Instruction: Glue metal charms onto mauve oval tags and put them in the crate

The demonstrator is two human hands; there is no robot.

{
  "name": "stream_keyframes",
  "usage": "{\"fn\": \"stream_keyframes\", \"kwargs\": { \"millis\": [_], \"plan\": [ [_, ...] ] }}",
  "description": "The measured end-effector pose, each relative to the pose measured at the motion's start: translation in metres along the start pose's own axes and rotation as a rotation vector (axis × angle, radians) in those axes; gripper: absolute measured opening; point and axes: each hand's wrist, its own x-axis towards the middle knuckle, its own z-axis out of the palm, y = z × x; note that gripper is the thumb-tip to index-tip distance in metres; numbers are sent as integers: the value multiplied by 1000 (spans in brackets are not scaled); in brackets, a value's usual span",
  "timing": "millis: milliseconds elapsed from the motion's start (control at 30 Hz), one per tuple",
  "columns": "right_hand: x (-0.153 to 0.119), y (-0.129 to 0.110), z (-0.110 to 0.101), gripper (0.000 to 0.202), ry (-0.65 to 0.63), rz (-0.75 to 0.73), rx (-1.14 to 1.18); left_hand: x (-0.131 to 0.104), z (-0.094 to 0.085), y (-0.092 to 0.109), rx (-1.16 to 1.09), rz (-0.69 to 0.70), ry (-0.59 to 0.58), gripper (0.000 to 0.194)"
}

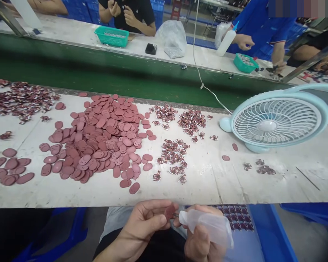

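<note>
Just past the table's front edge, my left hand [144, 227] pinches a reddish-brown oval disc [170, 211] between thumb and fingers. My right hand [198, 240] is wrapped round a translucent squeeze bottle [209, 225], which is tilted so its nozzle points left at the disc. Whether the tip touches the disc I cannot tell. On the table above my left hand spreads a large pile of the same oval discs [101, 134]. Small dark red-and-white pieces [173, 153] lie in clusters to the right of that pile.
A light-blue fan [276, 120] lies at the right, its white cord running back. Below the table edge, a blue tray [273, 233] holds rows of dark red pieces [236, 217]. Across the green belt [112, 72], people work behind teal baskets [112, 35].
</note>
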Motion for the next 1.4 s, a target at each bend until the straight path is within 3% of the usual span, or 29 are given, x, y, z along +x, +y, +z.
{"fn": "stream_keyframes", "kwargs": {
  "millis": [200, 333, 567, 767, 867, 967, 1033, 1200, 1267, 1400],
  "plan": [
    [1, -6, 5, 22, 6, 51, 60, 0, -1, 0, -11, -3, -11, 32],
    [2, -7, 7, 25, 15, -28, 5, 1, -3, 0, -4, -12, 12, 33],
    [8, -10, 6, 21, -22, 18, 144, 2, -4, -1, 4, -25, -9, 34],
    [3, -8, 2, 24, -22, 0, 107, 2, -2, -1, 18, -12, 37, 34],
    [15, -14, -4, 23, -59, 209, 227, 0, -3, -1, 9, 4, -7, 31],
    [45, -18, -14, 29, -50, 576, 521, -1, -5, 1, -4, 17, -34, 28],
    [67, -14, -21, 33, -71, 736, 733, -1, -5, 2, -11, 25, -36, 26],
    [91, 4, -42, 38, -252, 730, 996, -2, -5, 8, 4, 49, 2, 25],
    [84, 4, -44, 33, -271, 656, 893, -4, -7, 10, 16, 63, 17, 26],
    [65, -5, -23, 15, -433, 435, 291, -13, -17, 16, 11, 85, 96, 24]
  ]
}}
